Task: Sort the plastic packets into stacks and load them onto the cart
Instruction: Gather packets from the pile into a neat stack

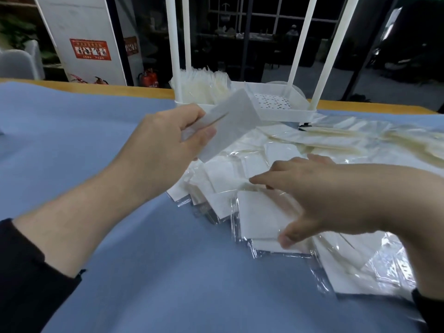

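Note:
My left hand (165, 138) grips a small stack of white packets (230, 118), held up above the blue table in front of the cart. Spread over a loose pile of clear plastic packets with white inserts (228, 186), my right hand (312, 195) has its thumb and fingers pinching the edges of one white packet (258, 215) on top. More packets lie to the right (360, 265) and cream-coloured ones further back (336, 140). The white cart (283, 114) stands at the table's far side, with a stack of cream packets (204, 87) in its tray's left half.
A blue cloth (96, 140) covers the table, with a wooden edge (120, 88) at the back. The cart's white posts (174, 44) rise from its tray. Red fire extinguishers (149, 78) stand on the floor behind. The cloth's left half bears nothing.

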Tool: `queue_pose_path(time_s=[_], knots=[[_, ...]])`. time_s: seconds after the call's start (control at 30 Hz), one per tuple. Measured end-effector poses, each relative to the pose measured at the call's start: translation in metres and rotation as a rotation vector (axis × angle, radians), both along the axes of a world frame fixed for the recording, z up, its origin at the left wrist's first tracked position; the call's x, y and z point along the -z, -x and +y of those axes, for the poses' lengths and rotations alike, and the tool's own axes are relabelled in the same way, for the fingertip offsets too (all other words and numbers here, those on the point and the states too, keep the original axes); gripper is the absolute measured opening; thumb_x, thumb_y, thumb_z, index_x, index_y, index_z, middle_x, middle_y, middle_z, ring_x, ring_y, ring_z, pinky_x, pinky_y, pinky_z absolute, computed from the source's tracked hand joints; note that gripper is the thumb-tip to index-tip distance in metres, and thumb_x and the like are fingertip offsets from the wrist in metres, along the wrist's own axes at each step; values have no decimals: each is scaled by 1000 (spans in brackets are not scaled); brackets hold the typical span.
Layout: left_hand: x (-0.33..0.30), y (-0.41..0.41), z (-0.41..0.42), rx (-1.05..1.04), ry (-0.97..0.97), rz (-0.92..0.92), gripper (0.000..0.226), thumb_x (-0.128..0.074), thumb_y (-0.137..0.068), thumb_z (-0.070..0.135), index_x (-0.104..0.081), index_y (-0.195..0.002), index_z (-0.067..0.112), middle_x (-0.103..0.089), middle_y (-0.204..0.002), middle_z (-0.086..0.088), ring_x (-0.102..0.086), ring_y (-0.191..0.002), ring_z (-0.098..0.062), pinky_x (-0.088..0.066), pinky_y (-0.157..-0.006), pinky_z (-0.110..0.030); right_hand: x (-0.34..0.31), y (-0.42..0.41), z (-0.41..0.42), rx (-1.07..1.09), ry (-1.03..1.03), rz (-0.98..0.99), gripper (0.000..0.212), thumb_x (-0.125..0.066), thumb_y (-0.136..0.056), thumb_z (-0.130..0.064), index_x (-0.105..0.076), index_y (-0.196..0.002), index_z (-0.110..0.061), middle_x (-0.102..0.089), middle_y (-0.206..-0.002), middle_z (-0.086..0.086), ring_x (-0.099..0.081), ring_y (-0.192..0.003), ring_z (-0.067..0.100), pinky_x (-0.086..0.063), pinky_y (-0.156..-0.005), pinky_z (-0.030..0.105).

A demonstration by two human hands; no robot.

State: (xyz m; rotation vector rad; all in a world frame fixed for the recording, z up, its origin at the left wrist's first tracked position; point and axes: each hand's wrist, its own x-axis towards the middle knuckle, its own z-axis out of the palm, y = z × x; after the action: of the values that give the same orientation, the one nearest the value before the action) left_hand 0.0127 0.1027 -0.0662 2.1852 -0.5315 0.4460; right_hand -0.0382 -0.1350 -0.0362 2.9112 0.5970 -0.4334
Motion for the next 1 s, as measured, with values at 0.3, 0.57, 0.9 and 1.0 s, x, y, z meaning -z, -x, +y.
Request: queue_pose_path(time_s=[0.3, 0.57, 0.9, 1.0], knots=[[-2, 2, 0, -22, 33, 11, 22, -59, -102, 28, -62, -82, 19, -57, -63, 8, -43, -51, -6, -34, -49, -15, 3, -21, -6, 140, -564, -177, 25, -76, -82, -47, -64, -91, -27, -69, -88, -10, -65, -85, 11, -53, -81, 29], [-2, 7, -12, 26, 380, 217, 17, -54, -105, 16, -68, -103, 7, -69, -95, -22, -76, -67, -24, -62, -66, -50, 16, -35, 8, 371, -1635, -204, 30, -78, -86, -28, -68, -108, -11, -71, -101, 20, -66, -78, 30, -52, -65, 56], [-4, 30, -47, 227, 674, 475, 28, -51, -104, 37, -72, -114, 21, -79, -98, -3, -76, -76, -24, -61, -69, -30, 20, -34, 24, 487, -1901, -112, 23, -69, -94, -22, -67, -115, -15, -76, -105, 7, -75, -95, 29, -60, -80, 54], [-1, 29, -50, 220, 657, 471, 18, -59, -103, 26, -72, -114, 23, -78, -104, -7, -75, -93, -36, -61, -85, -49, 22, -33, 29, 474, -1790, -104, 28, -69, -93, -37, -65, -116, -21, -76, -106, 3, -74, -95, 28, -59, -83, 53]])
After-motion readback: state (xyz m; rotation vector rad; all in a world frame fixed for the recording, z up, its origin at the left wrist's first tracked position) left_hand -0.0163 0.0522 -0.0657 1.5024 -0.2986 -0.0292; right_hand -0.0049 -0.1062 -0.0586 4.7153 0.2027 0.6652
